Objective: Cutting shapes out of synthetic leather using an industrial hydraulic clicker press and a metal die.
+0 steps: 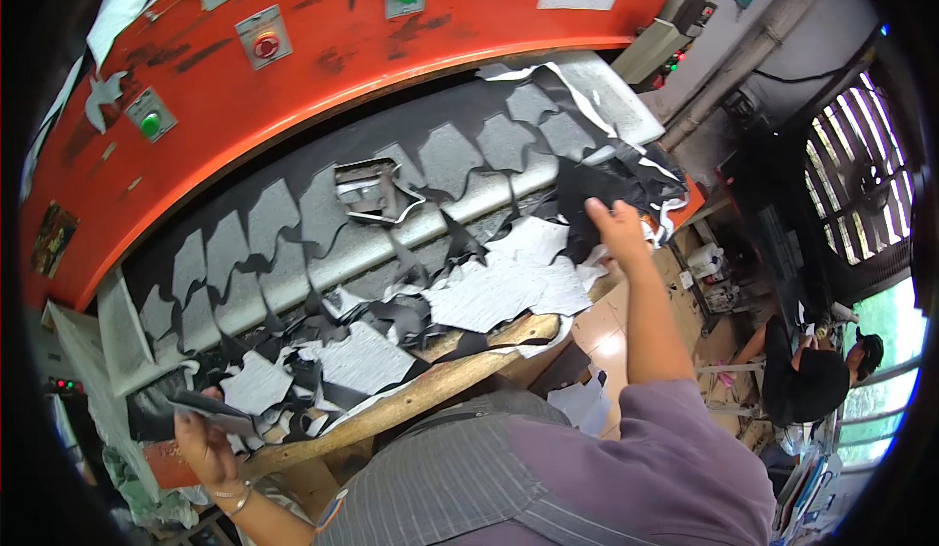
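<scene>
At the lower left, my left hand is closed round a thin stack of dark flat pieces. My right hand, reaching out at the right, pinches a black cut piece with the thumb on top; its other fingers are partly hidden. A metal cutting die rests on the black sheet, which has rows of shaped cut-outs. Between my hands lie white-backed cut pieces, another white-backed piece and many black scraps.
An orange press beam with green and red buttons spans the far side over a pale cutting bed. A worn wooden edge runs along my side. Beyond the right end, another person sits near a barred window.
</scene>
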Action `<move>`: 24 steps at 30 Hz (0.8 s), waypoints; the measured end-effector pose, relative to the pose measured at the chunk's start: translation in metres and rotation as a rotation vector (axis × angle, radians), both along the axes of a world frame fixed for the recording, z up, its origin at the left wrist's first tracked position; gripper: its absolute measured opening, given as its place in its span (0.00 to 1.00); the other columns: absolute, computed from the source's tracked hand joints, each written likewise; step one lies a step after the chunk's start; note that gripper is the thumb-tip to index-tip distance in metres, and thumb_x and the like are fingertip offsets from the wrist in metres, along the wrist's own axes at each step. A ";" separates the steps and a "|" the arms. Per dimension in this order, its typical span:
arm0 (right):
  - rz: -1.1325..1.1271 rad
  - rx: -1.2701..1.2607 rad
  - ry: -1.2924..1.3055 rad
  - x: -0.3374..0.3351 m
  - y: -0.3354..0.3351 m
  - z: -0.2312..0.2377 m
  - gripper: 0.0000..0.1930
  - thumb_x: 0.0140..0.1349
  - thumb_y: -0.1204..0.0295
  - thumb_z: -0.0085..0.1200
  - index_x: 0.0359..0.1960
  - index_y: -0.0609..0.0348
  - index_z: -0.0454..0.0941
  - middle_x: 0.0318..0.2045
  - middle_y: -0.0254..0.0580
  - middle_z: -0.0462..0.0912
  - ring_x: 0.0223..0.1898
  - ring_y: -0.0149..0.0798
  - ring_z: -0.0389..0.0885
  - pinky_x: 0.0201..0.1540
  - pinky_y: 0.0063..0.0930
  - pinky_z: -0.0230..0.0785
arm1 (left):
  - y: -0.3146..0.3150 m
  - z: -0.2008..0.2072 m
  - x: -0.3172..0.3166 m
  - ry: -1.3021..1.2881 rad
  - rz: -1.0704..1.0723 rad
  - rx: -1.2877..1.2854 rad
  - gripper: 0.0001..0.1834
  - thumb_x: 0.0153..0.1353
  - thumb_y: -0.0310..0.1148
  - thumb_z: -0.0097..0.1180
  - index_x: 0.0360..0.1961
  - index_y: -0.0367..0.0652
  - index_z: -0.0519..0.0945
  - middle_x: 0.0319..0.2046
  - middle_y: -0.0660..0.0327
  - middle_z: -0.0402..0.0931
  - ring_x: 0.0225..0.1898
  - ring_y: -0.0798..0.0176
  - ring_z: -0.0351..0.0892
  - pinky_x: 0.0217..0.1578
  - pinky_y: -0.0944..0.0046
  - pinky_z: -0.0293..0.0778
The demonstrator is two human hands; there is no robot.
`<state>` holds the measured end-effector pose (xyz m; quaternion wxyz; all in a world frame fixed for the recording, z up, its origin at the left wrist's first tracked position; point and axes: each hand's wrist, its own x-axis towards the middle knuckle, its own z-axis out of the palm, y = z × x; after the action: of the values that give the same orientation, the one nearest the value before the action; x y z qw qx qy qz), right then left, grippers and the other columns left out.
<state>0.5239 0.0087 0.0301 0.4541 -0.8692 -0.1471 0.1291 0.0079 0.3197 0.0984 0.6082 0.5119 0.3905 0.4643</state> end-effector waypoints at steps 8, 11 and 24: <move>0.230 -0.522 -0.099 -0.032 0.017 -0.015 0.24 0.49 0.60 0.66 0.37 0.71 0.77 0.32 0.58 0.82 0.34 0.49 0.82 0.40 0.36 0.70 | 0.035 -0.080 -0.028 0.922 -0.347 0.145 0.33 0.51 0.42 0.65 0.54 0.30 0.74 0.54 0.42 0.73 0.56 0.53 0.72 0.57 0.60 0.64; 0.202 -0.566 -0.198 -0.053 0.040 -0.017 0.23 0.47 0.63 0.68 0.37 0.69 0.77 0.36 0.58 0.81 0.39 0.54 0.81 0.43 0.39 0.71 | 0.040 -0.096 -0.033 0.966 -0.333 0.227 0.33 0.46 0.41 0.68 0.51 0.31 0.75 0.56 0.40 0.69 0.57 0.44 0.70 0.59 0.57 0.62; -0.025 0.510 -0.016 -0.054 0.012 0.046 0.12 0.59 0.70 0.61 0.41 0.66 0.79 0.37 0.39 0.82 0.36 0.32 0.81 0.43 0.27 0.72 | 0.055 -0.121 -0.076 0.707 0.199 0.468 0.20 0.54 0.27 0.61 0.48 0.39 0.72 0.45 0.59 0.72 0.48 0.63 0.69 0.52 0.66 0.64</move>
<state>0.4702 0.0205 0.0759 0.6590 -0.7293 -0.1678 0.0753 -0.0676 0.3747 -0.0230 0.2571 0.7234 0.5062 0.3928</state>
